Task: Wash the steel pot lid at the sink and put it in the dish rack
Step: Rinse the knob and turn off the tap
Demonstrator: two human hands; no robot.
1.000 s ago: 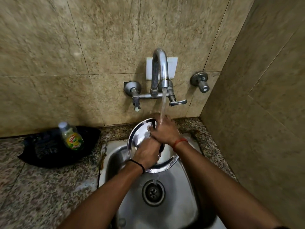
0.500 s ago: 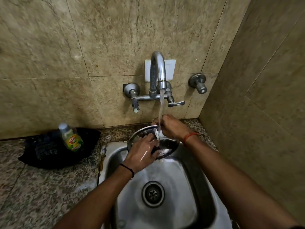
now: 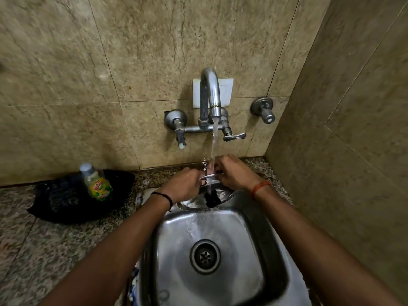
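Item: steel pot lid, held at the back of the sink directly under the tap, water running. Change recorded over the last second: the lid had faced the camera as a broad tilted disc; it was then laid down flatter, and now showed nearly edge-on, only its lower rim and dark knob visible beneath the hands. The left hand was closed on the lid's left side and the right hand on its right, fingers curled over the upper edge; how tightly either pinched could not be told, the fingertips being lost in splash and blur. The stream struck between the two hands. Reading: the lid was being turned under the flow, which suggests rinsing of one face and then the other, so the washing step was probably well along though not finished. The dish rack was not in view; transfer remained to be done. Adjacent: detergent bottle standing on a black cloth, granite counter to the left, well apart from the lid.
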